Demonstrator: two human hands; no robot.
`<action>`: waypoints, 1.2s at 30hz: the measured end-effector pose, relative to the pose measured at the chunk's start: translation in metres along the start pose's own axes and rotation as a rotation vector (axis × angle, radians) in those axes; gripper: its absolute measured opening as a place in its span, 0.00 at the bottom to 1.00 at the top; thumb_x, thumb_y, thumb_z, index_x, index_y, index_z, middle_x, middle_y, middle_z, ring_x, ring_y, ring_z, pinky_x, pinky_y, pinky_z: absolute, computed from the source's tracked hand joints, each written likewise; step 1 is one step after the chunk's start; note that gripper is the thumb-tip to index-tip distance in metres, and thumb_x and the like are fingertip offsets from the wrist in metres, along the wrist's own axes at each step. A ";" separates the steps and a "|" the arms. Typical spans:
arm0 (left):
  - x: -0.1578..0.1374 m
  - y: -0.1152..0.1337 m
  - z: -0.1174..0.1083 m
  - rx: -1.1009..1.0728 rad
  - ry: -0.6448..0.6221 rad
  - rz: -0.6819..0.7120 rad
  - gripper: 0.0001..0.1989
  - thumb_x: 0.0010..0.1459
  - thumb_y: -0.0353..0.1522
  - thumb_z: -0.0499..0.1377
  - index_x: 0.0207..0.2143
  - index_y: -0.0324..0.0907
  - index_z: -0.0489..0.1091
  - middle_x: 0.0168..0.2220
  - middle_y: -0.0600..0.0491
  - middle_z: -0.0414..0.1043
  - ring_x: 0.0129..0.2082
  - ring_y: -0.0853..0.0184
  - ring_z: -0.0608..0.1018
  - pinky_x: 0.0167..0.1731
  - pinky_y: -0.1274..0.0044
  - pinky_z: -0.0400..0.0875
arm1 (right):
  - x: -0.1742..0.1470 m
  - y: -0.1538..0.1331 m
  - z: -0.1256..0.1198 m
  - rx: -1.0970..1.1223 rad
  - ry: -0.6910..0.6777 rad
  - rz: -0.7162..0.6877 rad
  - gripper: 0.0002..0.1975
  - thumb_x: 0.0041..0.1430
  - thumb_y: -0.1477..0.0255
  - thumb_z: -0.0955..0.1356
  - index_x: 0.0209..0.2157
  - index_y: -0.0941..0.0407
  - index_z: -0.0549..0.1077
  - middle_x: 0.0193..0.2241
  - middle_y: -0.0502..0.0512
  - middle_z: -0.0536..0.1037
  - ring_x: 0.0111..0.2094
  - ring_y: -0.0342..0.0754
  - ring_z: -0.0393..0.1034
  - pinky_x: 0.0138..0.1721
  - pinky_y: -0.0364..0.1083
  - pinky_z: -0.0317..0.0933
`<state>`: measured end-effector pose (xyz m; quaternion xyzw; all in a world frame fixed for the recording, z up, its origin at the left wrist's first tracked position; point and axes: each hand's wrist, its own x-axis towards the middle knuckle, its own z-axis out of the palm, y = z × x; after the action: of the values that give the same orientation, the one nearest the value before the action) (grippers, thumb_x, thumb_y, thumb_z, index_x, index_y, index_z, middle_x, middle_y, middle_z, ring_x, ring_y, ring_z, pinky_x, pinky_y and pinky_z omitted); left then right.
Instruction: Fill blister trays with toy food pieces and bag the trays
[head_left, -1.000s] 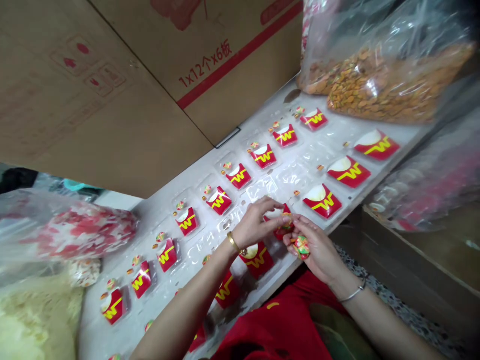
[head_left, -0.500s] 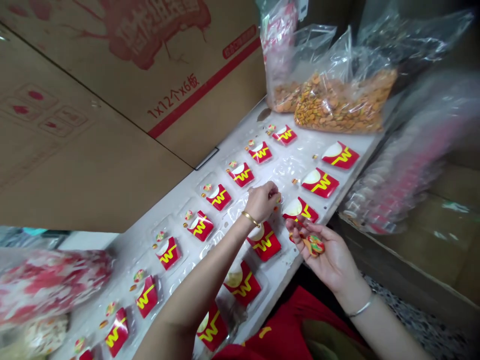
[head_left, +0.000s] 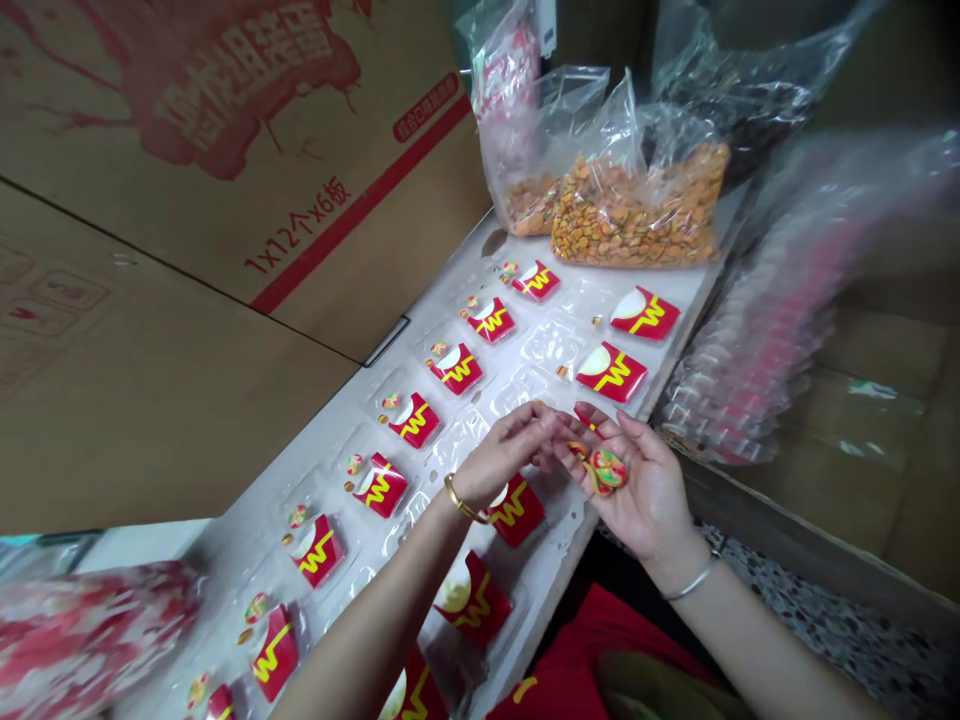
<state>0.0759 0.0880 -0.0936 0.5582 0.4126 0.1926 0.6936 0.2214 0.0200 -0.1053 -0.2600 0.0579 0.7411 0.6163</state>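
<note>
Whereas it hung apart half a second earlier, the left hand (head_left: pixel 517 442), fingers bent, hold unclear, now meets the right hand (head_left: pixel 651 490). Cupped by the latter's half-open fingers, patterned round pieces (head_left: pixel 609 468) lie on the palm, foremost face up, the cluster's long axis toward the fingertips.

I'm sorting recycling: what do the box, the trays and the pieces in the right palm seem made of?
Box: cardboard, matte brown, judging by its flat printed panels.
Trays: probably thin, glossy plastic; they're see-through with sharp highlights.
Pieces: smooth, slightly shiny, perhaps gummy or rubber; the look leaves it open.
</note>
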 end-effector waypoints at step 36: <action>0.075 0.053 0.020 0.866 -0.247 0.409 0.11 0.56 0.39 0.59 0.40 0.44 0.71 0.42 0.51 0.69 0.42 0.66 0.72 0.41 0.74 0.67 | 0.038 -0.046 -0.002 0.078 0.009 -0.065 0.21 0.60 0.52 0.61 0.43 0.53 0.72 0.41 0.55 0.77 0.43 0.51 0.72 0.37 0.46 0.69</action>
<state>0.1460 0.1469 -0.0700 0.8833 0.2514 0.0679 0.3897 0.2618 0.0632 -0.1131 -0.2410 0.0814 0.7168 0.6493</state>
